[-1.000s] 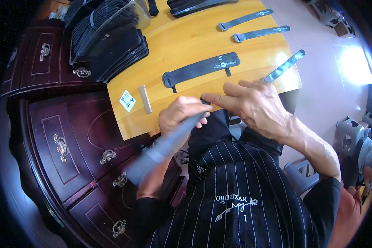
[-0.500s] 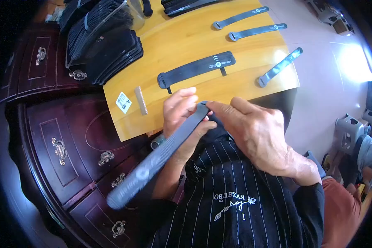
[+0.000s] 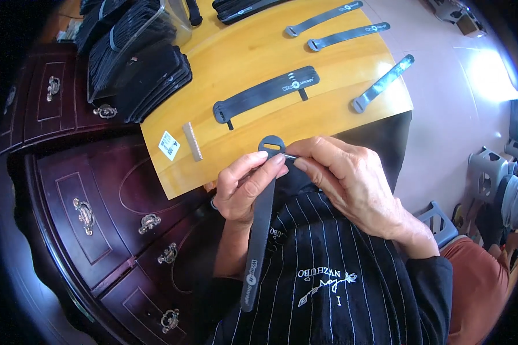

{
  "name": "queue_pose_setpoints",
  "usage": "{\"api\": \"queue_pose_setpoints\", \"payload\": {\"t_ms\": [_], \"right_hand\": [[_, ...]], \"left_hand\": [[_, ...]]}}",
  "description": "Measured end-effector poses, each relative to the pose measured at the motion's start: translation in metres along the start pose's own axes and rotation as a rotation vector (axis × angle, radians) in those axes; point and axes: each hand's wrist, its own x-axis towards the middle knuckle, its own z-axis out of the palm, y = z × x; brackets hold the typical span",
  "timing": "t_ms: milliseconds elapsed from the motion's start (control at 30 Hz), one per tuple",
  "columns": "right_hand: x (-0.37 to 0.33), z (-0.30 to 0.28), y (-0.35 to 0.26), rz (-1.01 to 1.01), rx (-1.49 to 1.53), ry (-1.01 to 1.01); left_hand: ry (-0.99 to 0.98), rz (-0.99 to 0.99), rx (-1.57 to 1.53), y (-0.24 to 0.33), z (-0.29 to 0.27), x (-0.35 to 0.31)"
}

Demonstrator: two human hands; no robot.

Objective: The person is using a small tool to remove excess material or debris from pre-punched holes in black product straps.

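My left hand (image 3: 244,184) pinches a dark grey hook-and-loop strap (image 3: 259,230) just below its rounded, slotted head. The strap's long tail hangs toward my lap, and its printed tip is lowest. My right hand (image 3: 354,181) is closed, with thumb and forefinger on a small thin shiny piece (image 3: 292,157) that meets the strap beside the slot; its kind is too small to tell. Beyond my hands, a stack of dark straps (image 3: 265,96) lies on the yellow table (image 3: 224,152), with two short black tabs sticking out from under it.
Three single grey straps (image 3: 383,85) lie apart at the table's right. Black strap bundles fill a clear bin (image 3: 172,29) at the far left, beside a loose black pile (image 3: 164,83). A white label (image 3: 168,145) and a narrow strip (image 3: 193,142) lie near the left edge. Dark wooden drawers (image 3: 86,218) stand left.
The strap has swung from pointing lower left to hanging nearly straight down, its slotted head now facing up. My left fingers have closed around its neck; the shiny piece now shows in my right hand.
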Motion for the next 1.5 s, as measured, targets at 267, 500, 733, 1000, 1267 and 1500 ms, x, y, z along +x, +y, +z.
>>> {"api": "queue_pose_setpoints", "payload": {"t_ms": [267,500,733,1000,1267,1500], "right_hand": [[-0.006,0.012,0.009,-0.047,0.257,0.075],[-0.009,0.026,0.010,0.070,0.022,0.239],[0.007,0.012,0.026,-0.065,-0.052,0.168],[0.002,-0.004,0.005,-0.045,-0.151,0.141],[-0.005,-0.001,-0.019,0.053,-0.292,0.104],[0.003,-0.001,-0.006,0.012,0.026,0.114]], "left_hand": [[0.022,0.018,0.060,0.003,0.002,-0.004],[-0.071,0.112,0.169,0.001,0.011,0.007],[-0.074,-0.300,-0.185,0.007,0.011,-0.008],[0.320,-0.638,-0.800,0.010,0.032,0.025],[0.052,-0.661,-0.452,0.009,0.020,0.001],[0.039,-0.671,-0.511,0.007,0.017,0.003]]}}
